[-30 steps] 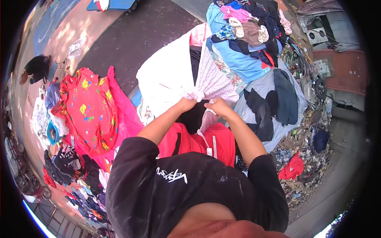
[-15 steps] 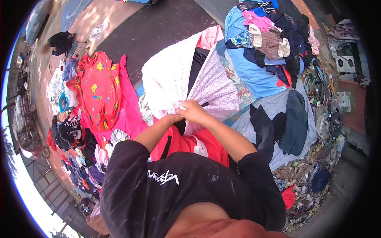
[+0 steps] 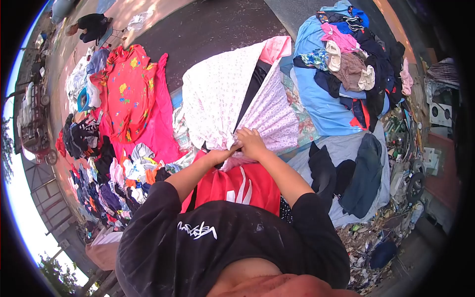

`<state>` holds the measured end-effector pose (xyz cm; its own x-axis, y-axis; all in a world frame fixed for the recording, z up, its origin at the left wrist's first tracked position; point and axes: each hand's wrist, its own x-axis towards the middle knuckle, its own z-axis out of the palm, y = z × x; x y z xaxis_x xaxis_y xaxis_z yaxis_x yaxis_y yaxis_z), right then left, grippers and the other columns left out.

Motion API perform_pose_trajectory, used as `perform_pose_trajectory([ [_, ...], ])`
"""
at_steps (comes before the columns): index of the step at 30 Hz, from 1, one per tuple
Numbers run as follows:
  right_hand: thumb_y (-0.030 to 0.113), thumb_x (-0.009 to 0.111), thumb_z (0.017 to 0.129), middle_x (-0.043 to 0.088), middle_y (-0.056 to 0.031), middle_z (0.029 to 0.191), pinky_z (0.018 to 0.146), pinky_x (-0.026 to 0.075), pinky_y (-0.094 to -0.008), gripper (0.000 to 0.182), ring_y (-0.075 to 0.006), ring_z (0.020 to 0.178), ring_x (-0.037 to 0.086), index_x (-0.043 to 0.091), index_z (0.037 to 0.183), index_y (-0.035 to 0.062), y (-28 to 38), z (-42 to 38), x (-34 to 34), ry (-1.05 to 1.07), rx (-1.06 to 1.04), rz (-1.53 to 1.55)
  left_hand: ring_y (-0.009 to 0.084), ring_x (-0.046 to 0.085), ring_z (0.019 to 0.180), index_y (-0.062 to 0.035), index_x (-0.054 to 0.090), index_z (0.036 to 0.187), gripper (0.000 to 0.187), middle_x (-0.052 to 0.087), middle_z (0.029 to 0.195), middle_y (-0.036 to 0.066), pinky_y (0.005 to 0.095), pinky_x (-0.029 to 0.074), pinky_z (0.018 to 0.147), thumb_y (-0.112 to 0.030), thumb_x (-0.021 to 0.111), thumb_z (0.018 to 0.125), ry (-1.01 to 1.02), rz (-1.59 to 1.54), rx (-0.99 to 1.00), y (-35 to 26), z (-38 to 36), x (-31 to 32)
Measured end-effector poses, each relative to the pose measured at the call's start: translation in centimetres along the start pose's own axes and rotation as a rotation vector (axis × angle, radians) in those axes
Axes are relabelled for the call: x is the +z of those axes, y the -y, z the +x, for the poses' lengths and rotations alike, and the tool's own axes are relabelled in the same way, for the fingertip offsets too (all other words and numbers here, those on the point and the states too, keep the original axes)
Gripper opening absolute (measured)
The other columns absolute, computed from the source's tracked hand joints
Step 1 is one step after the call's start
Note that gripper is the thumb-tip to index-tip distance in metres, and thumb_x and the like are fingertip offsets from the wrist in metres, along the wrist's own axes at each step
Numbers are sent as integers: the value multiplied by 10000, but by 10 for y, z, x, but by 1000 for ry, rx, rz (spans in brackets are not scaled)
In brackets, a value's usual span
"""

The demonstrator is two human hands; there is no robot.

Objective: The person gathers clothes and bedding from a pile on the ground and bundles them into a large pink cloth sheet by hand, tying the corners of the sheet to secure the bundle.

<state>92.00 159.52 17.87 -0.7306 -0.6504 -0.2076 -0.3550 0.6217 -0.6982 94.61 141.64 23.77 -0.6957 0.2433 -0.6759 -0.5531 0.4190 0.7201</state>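
Observation:
A white sheet with a small purple floral print [image 3: 213, 84] is drawn around a bundle right in front of me, with dark cloth [image 3: 252, 86] showing in the gap between its folds. At its near end, my left hand [image 3: 223, 154] pinches the gathered sheet. My right hand [image 3: 251, 144] is beside it, almost touching, its fingers curled over the same gathered part; the fingertips are partly hidden in the folds. Below both hands is red cloth with white strips [image 3: 237, 185], near my body. A pink corner [image 3: 276, 48] sticks out at the bundle's far end.
To the left lie a red flowered garment [image 3: 126, 94], a pink cloth [image 3: 163, 123] and a pile of mixed clothes [image 3: 116, 190]. At right, more clothes [image 3: 346, 64] lie on a blue sheet [image 3: 316, 109]. Dark trousers [image 3: 363, 173] rest on grey cloth. A person [image 3: 91, 25] is at upper left.
My right hand has opened somewhat from a tight fist and now lies over the folds. The left hand stays at the gathered sheet. The view has shifted slightly.

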Motion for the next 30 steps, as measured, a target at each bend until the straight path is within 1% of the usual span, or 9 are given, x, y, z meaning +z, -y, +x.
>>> perform_pose_trajectory([
  [2, 34, 635, 758, 469, -94, 1448, 1132, 254, -564, 572, -311, 1411, 353, 536, 1317, 101, -3, 15, 5, 63, 12, -130, 214, 560, 926, -56, 583, 1077, 505, 583, 1043, 91, 340, 452, 835, -543, 538, 952, -445, 1221, 652, 64, -3, -16],
  [4, 27, 643, 740, 460, -107, 1448, 1145, 239, -568, 602, -318, 1419, 342, 528, 1325, 109, 2, 34, 12, 83, 15, -225, 255, 551, 1158, -44, 532, 1330, 675, 550, 1358, 137, 345, 427, 1028, -593, 524, 938, 207, -79, -242, 36, -43, -29],
  [7, 168, 742, 705, 467, -133, 1438, 1145, 239, -560, 670, -322, 1418, 340, 525, 1336, 103, 42, 74, 25, 262, -81, -370, 213, 567, 783, -45, 597, 912, 419, 588, 768, 67, 330, 452, 792, -441, 498, 1006, 28, 204, 89, 93, -90, -65],
  [9, 251, 794, 680, 493, -138, 1415, 1141, 243, -557, 728, -330, 1404, 358, 524, 1340, 102, 78, 99, 41, 488, -171, -353, 155, 427, 603, -76, 491, 726, 420, 396, 602, 9, 297, 401, 658, -352, 449, 1039, -26, -405, 73, 148, -140, -95],
  [13, 610, 657, 799, 636, -188, 1205, 1070, 361, -451, 705, -368, 1214, 534, 621, 1238, 59, 143, 150, 111, 642, -359, 58, 194, 433, 608, -136, 323, 579, 499, 368, 551, 23, 398, 379, 958, -311, 373, 1044, -280, -947, 194, 241, -258, -180],
  [17, 613, 469, 922, 692, -202, 1060, 861, 507, -461, 659, -374, 982, 658, 701, 1000, 2, 97, 201, 124, 663, 281, -300, 191, 443, 589, -140, 344, 565, 514, 384, 544, 29, 391, 384, 925, -330, 388, 1041, -526, -998, 62, 334, -327, -217],
  [20, 422, 647, 880, 669, -253, 1121, 916, 511, -437, 490, -338, 1062, 655, 702, 1030, -41, -12, 198, 84, 365, 789, -465, 194, 468, 606, -133, 365, 568, 521, 411, 555, 31, 381, 376, 927, -365, 421, 1031, -472, -930, -26, 349, -339, -206],
  [25, 366, 746, 797, 711, -150, 853, 760, 563, -405, 397, -269, 873, 710, 715, 928, -8, -111, 240, 81, -267, 1448, 442, 204, 485, 606, -131, 372, 545, 526, 433, 557, 35, 393, 370, 946, -385, 504, 986, -412, -952, -8, 339, -328, -191],
  [30, 315, 718, 811, 652, -192, 983, 762, 545, -478, 351, -328, 931, 671, 659, 954, -1, -91, 295, 39, 76, 1090, 239, 210, 487, 577, -130, 368, 530, 520, 420, 528, 31, 411, 385, 930, -362, 517, 971, -422, -920, -37, 320, -305, -185],
])
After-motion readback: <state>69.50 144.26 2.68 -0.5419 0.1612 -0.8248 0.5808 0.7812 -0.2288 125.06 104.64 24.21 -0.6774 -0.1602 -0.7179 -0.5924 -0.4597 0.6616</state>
